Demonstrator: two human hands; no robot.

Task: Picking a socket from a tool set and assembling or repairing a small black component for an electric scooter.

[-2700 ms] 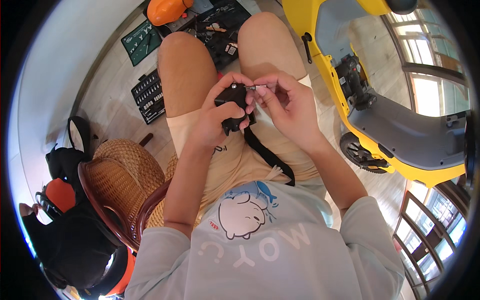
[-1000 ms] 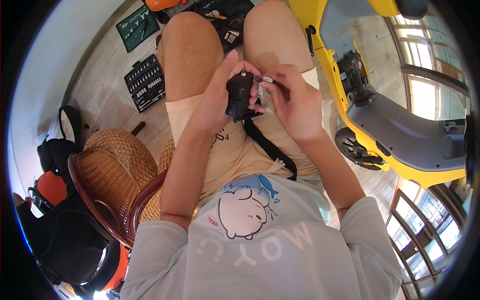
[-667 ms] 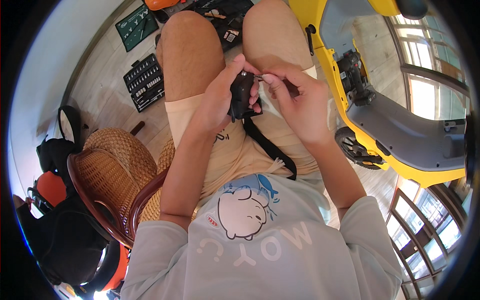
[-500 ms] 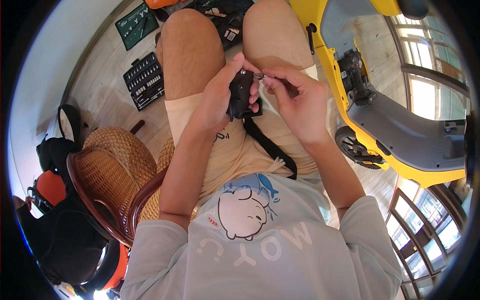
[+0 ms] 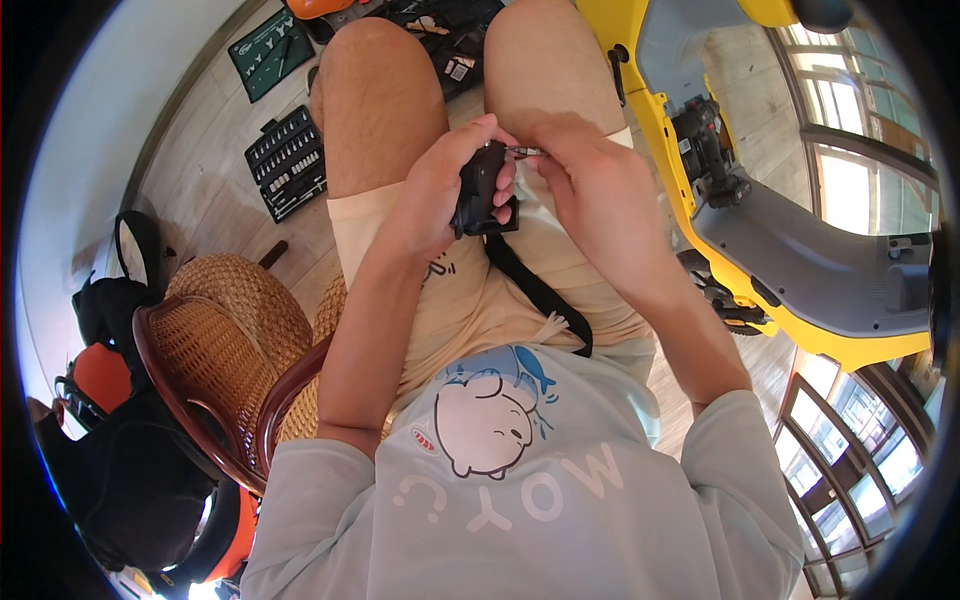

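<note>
Over my lap, a black device with a boxy body (image 5: 482,178) is wrapped by the fingers of my left hand (image 5: 441,187). Its kind I cannot make out. My right hand (image 5: 598,178) pinches a small metal piece (image 5: 522,152), perhaps a bit or a screw, against the device's upper right side. The fingertips of both hands nearly meet there. Below the device, a black strap (image 5: 540,290) lies across my shorts; whether it joins the device is hidden.
An open black socket set case (image 5: 287,162) and a green tool mat (image 5: 270,57) lie on the floor at the far left. Dark items (image 5: 440,40) lie beyond my knees. A yellow and grey scooter (image 5: 810,260) stands to the right. Wicker seating (image 5: 235,320) is at my left.
My right hand has rolled over, its back now turned more upward, and its forearm has swung outward. My left hand and the black device have barely moved.
</note>
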